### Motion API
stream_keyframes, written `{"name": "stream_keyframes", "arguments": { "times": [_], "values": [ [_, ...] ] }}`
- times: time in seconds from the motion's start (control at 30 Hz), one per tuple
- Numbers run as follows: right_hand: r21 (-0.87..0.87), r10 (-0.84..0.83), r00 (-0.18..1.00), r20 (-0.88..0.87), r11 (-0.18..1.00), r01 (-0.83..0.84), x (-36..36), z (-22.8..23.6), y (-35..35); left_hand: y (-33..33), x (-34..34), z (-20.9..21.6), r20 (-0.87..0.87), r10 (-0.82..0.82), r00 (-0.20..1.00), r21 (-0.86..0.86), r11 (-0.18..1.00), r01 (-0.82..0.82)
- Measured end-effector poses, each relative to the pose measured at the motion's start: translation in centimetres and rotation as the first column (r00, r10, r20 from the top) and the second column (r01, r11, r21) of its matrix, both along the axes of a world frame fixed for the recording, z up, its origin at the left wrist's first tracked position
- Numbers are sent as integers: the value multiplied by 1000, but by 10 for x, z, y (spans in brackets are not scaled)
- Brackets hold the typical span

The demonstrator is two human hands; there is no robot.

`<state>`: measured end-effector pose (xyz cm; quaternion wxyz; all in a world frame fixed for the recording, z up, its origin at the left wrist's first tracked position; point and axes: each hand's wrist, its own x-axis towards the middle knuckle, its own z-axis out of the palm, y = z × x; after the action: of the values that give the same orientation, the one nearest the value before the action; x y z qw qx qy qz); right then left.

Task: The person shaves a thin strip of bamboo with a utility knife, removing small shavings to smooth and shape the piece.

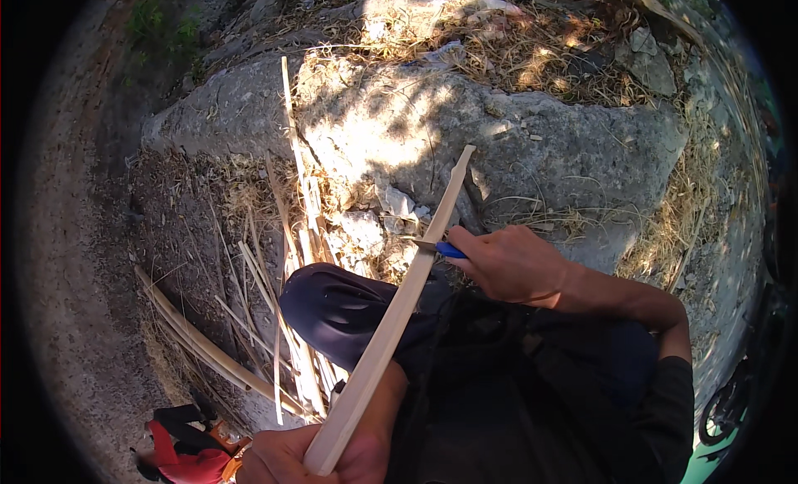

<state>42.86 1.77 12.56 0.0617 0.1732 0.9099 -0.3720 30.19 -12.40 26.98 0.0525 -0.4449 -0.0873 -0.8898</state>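
Note:
A long pale strip of wood [391,324] runs slantwise from the lower left up to the middle, narrowing to a small notched tip at its far end. My left hand [278,452] is closed around its near end. My right hand [519,266] grips a knife with a blue handle [450,250], its fingers wrapped round it. The short blade lies across the strip and touches it, below the tapered part. Most of the blade's edge is hidden against the wood. The strip passes over my dark-trousered knee [332,313].
Beyond my knee stretches a rough stone ledge [565,147] with dry straw [536,64] on top. Several thin wooden strips [312,214] lean there, left of the knee. A bent pole [204,343] lies farther left, near a red and black item [187,455].

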Motion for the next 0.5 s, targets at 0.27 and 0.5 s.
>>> {"name": "stream_keyframes", "arguments": {
  "times": [0.27,0.5],
  "values": [
    [-308,-159,921,-355,950,45,-7,13,29,9,-60,36,-111,-182,977,-275,950,146],
    [-809,-517,815,-261,578,108,4,11,69,124,-157,82,36,-689,724,-621,552,556]
  ]
}}
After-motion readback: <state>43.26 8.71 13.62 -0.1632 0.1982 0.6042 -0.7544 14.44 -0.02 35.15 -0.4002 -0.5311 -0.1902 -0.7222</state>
